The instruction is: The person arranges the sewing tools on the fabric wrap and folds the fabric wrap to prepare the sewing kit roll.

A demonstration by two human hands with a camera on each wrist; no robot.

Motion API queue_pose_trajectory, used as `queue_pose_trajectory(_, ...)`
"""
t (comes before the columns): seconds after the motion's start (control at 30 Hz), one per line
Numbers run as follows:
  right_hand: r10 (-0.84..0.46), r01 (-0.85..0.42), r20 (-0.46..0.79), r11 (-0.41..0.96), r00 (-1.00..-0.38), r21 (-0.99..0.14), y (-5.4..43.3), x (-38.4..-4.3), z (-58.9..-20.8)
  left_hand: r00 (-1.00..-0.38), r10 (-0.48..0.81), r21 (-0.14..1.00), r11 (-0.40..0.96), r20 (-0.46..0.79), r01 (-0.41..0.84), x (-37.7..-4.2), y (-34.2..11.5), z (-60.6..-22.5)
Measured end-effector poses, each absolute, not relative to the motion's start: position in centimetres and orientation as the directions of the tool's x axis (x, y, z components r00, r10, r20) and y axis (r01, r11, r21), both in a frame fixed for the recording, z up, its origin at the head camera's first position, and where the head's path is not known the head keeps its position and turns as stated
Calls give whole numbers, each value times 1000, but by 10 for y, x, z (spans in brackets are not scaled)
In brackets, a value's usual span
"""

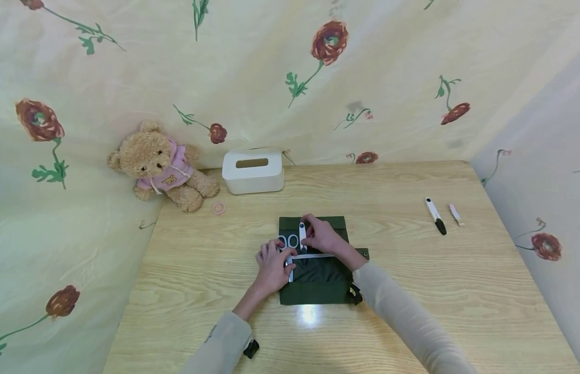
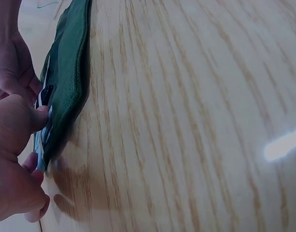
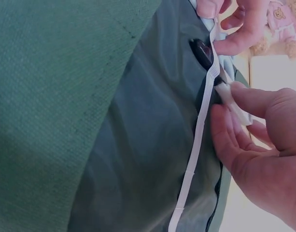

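Observation:
A dark green fabric tool roll [image 1: 313, 295] lies unfolded on the table, with a white elastic band [image 3: 198, 133] running across its dark lining. My right hand [image 1: 323, 236] pinches the white handle of a slim tool [image 1: 302, 232] between thumb and fingers. Its black tip [image 3: 202, 54] is tucked under the band and shows on the other side. To its left, scissors [image 1: 293, 240] with pale ring handles are under the band, their blades partly covered by my left hand [image 1: 272, 269]. That hand's thumb and index finger pinch the band beside the black tip.
Toward the table's right lie another white tool with a black end [image 1: 435, 215] and a small pale pink-and-white item [image 1: 456, 214]. At the back stand a white tissue box [image 1: 253, 179] and a teddy bear [image 1: 173, 171], near a pink ring [image 1: 218, 209]. Floral cloth hangs behind.

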State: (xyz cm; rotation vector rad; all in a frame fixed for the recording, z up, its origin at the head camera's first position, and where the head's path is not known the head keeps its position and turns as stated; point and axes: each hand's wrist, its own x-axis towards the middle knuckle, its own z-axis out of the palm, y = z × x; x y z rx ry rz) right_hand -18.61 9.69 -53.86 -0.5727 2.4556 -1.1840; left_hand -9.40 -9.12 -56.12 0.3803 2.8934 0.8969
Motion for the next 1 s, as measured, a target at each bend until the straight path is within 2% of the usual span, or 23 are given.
queue_pose_trajectory(0.6, -544, -238, -191, 620, -817, -748, 97, -177, -534, -962, 270, 545, 813, -42, 205, -91, -92, -564)
queue_pose_trajectory(1.0, -586, -295, -160, 602, -794, -742, 99, -171, -534, -964, 265, 554, 804, -7, 217, -85, -93, -563)
